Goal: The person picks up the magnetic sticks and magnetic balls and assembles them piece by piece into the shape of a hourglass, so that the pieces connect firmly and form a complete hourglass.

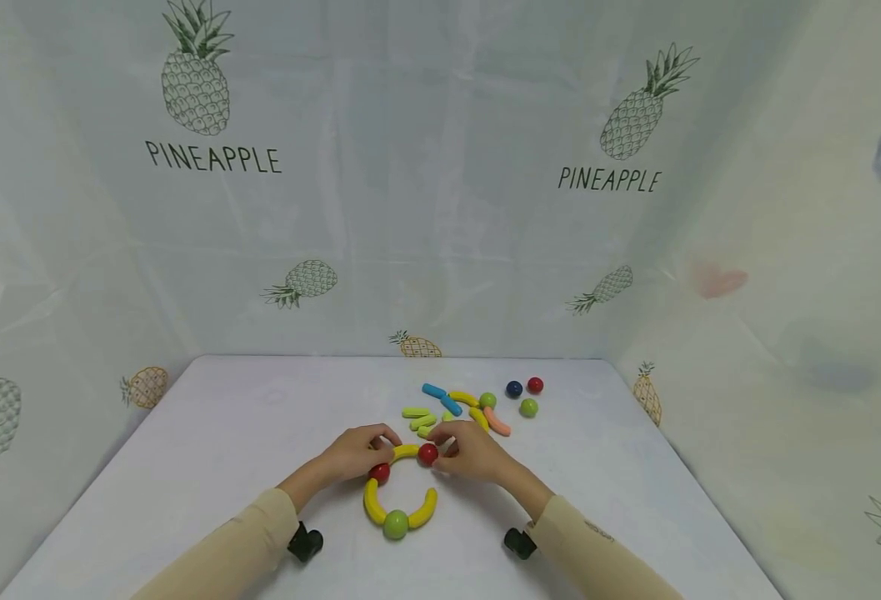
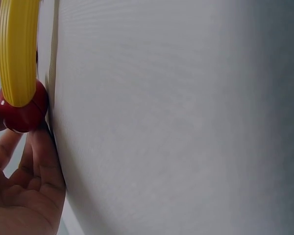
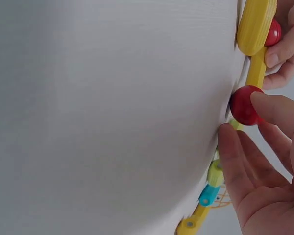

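Yellow curved toy sticks and balls form a partly open ring on the white table. My left hand [image 1: 361, 452] pinches the left end of the far curved stick [image 1: 406, 451], beside a red ball [image 1: 379, 473]. Thumb and fingers of my right hand [image 1: 473, 450] hold another red ball [image 1: 428, 454] at that stick's right end. From the left red ball, a yellow curved stick [image 1: 372, 502] runs to a green ball [image 1: 396, 525]. A further yellow curved stick [image 1: 423, 510] rises from the green ball; its upper end touches nothing.
Behind my right hand lie short light-green sticks [image 1: 416, 412], blue sticks [image 1: 434, 390], an orange curved stick [image 1: 497, 422] and more yellow ones. A dark blue ball [image 1: 513, 389], a red ball [image 1: 535, 385] and green balls [image 1: 528, 407] sit farther right. Pineapple-print curtains surround the table.
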A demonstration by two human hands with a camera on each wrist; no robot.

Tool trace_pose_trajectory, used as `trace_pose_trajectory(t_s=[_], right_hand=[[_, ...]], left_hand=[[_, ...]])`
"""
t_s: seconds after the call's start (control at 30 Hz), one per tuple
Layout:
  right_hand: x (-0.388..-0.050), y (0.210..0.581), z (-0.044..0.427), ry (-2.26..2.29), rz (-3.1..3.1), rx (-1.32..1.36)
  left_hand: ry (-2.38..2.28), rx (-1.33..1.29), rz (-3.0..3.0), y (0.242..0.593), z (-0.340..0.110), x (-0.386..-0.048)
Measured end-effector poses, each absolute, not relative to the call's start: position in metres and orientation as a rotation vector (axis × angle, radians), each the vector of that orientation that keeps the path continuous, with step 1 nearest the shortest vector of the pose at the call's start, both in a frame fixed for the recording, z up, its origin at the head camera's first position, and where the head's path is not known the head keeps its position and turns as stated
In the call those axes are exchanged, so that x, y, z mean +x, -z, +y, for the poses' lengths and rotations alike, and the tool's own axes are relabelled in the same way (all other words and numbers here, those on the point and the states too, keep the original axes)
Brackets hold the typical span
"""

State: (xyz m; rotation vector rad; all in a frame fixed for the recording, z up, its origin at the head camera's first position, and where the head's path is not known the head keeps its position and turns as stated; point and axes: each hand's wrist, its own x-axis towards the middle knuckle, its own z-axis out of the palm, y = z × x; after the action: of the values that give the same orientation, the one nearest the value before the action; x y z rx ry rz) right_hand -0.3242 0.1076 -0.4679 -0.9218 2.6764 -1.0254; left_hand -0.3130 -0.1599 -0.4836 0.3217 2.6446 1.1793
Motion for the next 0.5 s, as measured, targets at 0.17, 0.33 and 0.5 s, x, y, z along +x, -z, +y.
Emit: trace_pose_trajectory(t_s=[0.17,0.33,0.5], right_hand=[[-0.316,0.465,0.122,1.011,2.693,-0.868],[-0.308,0.466,0.130,1.015,2.628,-0.939],[-0.301,0.467,0.131,1.018,2.526,-1.022]], left_hand=[[-1.188,0.337,2.645,0.486,-0.159,-0.314],[-1.180,0.324,2.655,0.487,-0.160,-0.314],[-1.191,0.309,2.648,0.488,-0.159,-0.314]])
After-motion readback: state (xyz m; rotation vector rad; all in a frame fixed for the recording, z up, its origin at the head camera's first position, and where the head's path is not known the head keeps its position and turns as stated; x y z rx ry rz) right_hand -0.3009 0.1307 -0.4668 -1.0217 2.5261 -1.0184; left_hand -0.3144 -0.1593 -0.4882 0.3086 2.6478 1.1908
